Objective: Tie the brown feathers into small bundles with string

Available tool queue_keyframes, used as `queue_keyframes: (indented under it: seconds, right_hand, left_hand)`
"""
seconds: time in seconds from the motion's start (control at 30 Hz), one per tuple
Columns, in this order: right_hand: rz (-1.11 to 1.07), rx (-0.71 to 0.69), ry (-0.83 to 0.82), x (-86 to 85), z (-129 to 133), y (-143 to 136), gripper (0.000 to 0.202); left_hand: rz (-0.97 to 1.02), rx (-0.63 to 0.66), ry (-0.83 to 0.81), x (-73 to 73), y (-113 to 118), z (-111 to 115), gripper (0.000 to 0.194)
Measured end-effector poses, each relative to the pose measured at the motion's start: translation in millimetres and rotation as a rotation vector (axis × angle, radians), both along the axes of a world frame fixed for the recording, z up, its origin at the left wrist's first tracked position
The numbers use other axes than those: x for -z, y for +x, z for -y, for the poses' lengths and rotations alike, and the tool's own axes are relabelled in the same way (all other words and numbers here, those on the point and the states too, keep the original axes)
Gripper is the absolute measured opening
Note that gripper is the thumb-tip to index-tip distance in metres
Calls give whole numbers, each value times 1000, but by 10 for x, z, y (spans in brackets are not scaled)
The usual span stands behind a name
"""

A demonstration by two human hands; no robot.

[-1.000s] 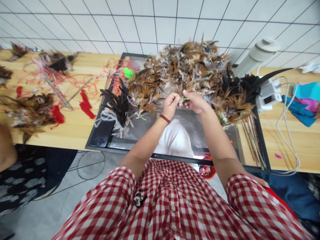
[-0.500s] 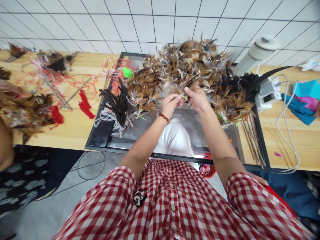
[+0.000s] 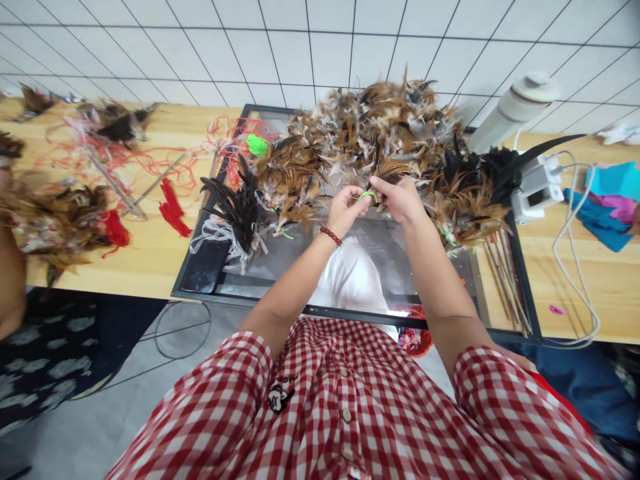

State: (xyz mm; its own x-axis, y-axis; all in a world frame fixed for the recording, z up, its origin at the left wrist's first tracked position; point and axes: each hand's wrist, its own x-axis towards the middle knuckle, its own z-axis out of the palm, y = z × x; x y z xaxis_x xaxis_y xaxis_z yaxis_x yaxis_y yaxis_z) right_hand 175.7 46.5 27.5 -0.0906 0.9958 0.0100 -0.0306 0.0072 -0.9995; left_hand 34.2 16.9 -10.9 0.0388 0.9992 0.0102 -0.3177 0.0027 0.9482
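Note:
My left hand, with a beaded bracelet on its wrist, pinches a bright green string. Close beside it, my right hand has its thumb and fingers closed on a small bunch of brown feathers, whose base the string loops around. The fingers hide part of this base. Just beyond both hands rises a big heap of brown feather bunches. Black feathers with pale ties lie to the left of my left hand. More brown bunches rest right of my right hand.
A black-framed panel lies under the work. Green string, red string and a phone are at left. A white bottle, a charger and thin sticks stand or lie at right. A co-worker's arm is far left.
The green string now forms a loop at the fingertips. My left hand has shifted slightly right, and brown and dark feathers show upright above my right hand.

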Motion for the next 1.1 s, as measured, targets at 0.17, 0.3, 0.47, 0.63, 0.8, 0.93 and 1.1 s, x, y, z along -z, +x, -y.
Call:
queue_keyframes:
  seconds: [0.17, 0.3, 0.47, 0.63, 0.8, 0.93, 1.1]
  right_hand:
    - [44, -81, -26, -69, 46, -21, 63]
    - [203, -181, -18, -100, 71, -20, 57]
    - [267, -59, 29, -31, 43, -27, 42]
    - [336, -22, 27, -73, 51, -54, 34]
    - [431, 13, 62, -104, 30, -54, 38]
    - [320, -46, 24, -105, 55, -76, 42]
    - [190, -183, 74, -270, 116, 45, 45]
  left_hand:
    - [43, -37, -89, -71, -17, 10, 25]
    - [162, -103, -155, -123, -19, 3, 20]
    - [284, -85, -252, -197, -44, 16, 20]
    - [377, -24, -334, -247, -75, 33, 20]
    - [438, 30, -341, -300, -77, 50, 21]
    - [399, 29, -347, -309, -82, 49, 19]
    - [238, 75, -283, -228, -80, 51, 20]
